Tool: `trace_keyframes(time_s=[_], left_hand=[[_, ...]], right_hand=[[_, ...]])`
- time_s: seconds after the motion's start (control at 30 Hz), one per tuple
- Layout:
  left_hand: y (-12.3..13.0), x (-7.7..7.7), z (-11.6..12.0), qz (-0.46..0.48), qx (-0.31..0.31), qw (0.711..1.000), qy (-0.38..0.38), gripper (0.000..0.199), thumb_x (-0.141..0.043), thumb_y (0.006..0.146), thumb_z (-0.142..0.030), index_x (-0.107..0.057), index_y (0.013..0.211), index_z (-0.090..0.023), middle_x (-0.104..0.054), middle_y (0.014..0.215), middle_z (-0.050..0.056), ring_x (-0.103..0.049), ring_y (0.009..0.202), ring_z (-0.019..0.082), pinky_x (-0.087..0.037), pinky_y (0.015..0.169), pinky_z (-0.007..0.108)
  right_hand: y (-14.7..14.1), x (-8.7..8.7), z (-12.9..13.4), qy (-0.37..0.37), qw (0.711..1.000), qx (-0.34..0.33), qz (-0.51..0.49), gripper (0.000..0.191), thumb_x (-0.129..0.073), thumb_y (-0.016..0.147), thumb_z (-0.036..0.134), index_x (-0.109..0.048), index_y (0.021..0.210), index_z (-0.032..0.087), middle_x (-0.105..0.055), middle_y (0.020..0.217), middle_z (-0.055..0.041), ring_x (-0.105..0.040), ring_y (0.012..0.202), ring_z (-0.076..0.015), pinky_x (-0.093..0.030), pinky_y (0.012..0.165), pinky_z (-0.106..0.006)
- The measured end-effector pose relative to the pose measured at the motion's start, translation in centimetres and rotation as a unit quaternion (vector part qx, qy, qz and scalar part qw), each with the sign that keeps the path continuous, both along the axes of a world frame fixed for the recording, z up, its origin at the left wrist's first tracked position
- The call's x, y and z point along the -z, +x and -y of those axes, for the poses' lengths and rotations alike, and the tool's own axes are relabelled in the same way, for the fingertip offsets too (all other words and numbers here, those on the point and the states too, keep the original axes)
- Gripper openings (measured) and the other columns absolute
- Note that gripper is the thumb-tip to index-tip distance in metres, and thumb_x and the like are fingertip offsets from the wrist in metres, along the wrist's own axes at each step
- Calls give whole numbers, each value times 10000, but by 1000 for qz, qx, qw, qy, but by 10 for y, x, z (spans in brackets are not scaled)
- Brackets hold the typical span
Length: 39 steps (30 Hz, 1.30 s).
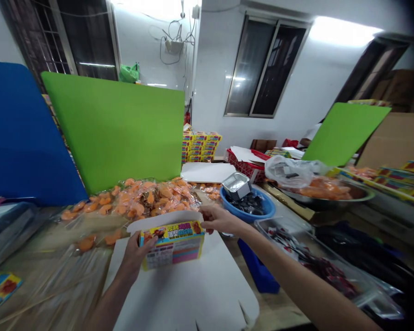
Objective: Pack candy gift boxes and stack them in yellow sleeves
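A small printed cardboard box (174, 246), yellow and blue on top with coloured stripes on its side, stands over a flat white cardboard sheet (207, 299). Its long white lid flap (158, 220) is raised along the far side. My left hand (136, 255) is closed round the box's left end, with the thumb on the printed top. At the right end, my right hand (219, 218) is closed on the corner by the flap, its fingertips partly hidden. Behind the box lies a heap of orange pieces in clear wrappers (148, 197).
To the right are a blue basin (265, 207) of black packets with a foil tray (237, 185) on it, a blue bin (258, 269), a clear tray of packets (313, 257) and a metal bowl (359, 194). A green board (124, 128) and stacked boxes (202, 147) stand behind.
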<state>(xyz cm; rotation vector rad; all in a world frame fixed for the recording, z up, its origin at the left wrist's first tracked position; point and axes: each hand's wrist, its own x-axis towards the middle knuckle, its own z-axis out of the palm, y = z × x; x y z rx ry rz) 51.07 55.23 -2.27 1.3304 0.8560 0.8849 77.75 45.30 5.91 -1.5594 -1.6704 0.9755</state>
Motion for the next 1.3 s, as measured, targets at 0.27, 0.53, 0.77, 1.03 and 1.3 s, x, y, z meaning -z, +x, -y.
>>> trace_keyframes(time_s=[0.27,0.53,0.77,1.03,1.3], left_hand=[[-2,-3,3,27,-7,998,-50,483,-770,567,-418,-556,909,-153,-660,859,36,-642,761,197,-520,710,330],[-33,-68,-33,-226,43,944,235,216,-639,620,-343,-661,747,-169,-572,670,2,-532,670,154,-404,593,242],[-13,-89,-24,-298,153,919,209,195,-488,626,-236,-667,646,-160,-494,479,-32,-416,432,112,-269,419,210],[-21,-82,-11,-355,102,862,346,314,-402,671,-129,-709,723,-174,-600,570,-1,-469,508,130,-279,486,231],[-51,-48,11,-418,115,734,522,373,-509,834,-330,-605,1173,-206,-644,908,115,-594,845,267,-468,752,383]], right_hand=[[-19,-5,-2,76,946,-47,313,343,-733,580,205,-528,855,201,-569,810,1,-514,699,-153,-368,571,-237],[-30,-4,-3,39,939,-56,336,229,-676,616,144,-501,758,184,-579,773,-11,-486,679,-151,-310,563,-243],[-30,1,-4,36,941,-44,335,220,-656,603,150,-493,746,185,-561,765,-9,-481,674,-152,-310,557,-244],[-26,20,5,86,950,-28,299,272,-626,694,171,-532,948,192,-599,866,-39,-528,737,-173,-366,622,-259],[-29,44,17,149,949,-16,276,725,-558,749,113,-311,1409,283,-471,1322,-97,-543,1094,-269,-455,881,-380]])
